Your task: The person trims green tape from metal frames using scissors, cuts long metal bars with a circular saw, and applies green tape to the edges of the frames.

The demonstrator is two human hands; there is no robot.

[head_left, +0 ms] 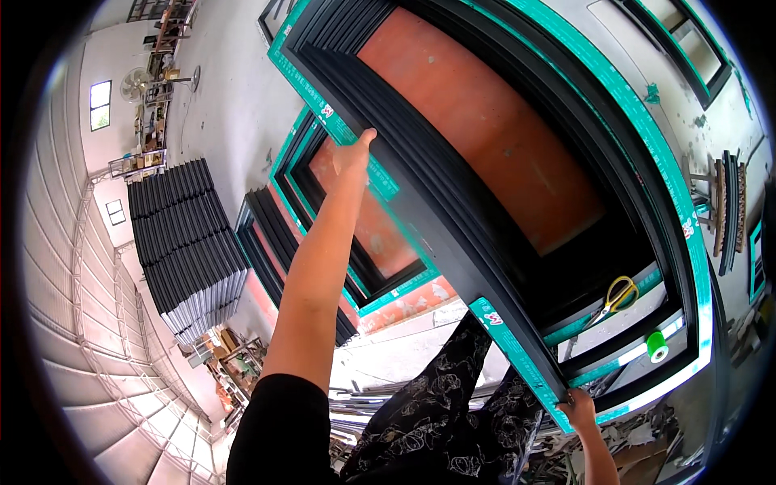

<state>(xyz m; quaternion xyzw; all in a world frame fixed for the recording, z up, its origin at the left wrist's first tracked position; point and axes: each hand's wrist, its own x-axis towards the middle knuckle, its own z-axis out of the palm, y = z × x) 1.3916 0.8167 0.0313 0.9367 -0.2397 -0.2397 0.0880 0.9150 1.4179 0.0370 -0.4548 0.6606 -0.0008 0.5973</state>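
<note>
- In the head view, a large rectangular dark frame with green printed film on its faces [436, 218] is held by both hands; its near bar runs between them, slanting from beyond the left hand down to the right hand.
- The left hand [352, 153] is closed partway around that bar, thumb over the upper edge; its other fingers are mostly hidden, so how firmly it is gripped cannot be told.
- The right hand [579, 409] is curled about the frame's near corner, thumb on top; its fingertips are hidden beneath.
- A worn red-brown surface [485, 121], apparently a bench top, is seen through the frame, to the right of the left hand.
- As far as can be judged, the frame has been joined at its visible corners, and film has been laid along much of its outer face; a dark stretch between the hands is left bare.
- Whether that stretch is meant to be covered cannot be told; the frame, being gripped, is judged not yet set down for good.
- Yellow-handled scissors [621, 296] and a small bright-green roll [657, 347] are lying beyond the right hand, untouched.
- Well left of the left hand, dark ridged bars [182, 234] are stacked.
</note>
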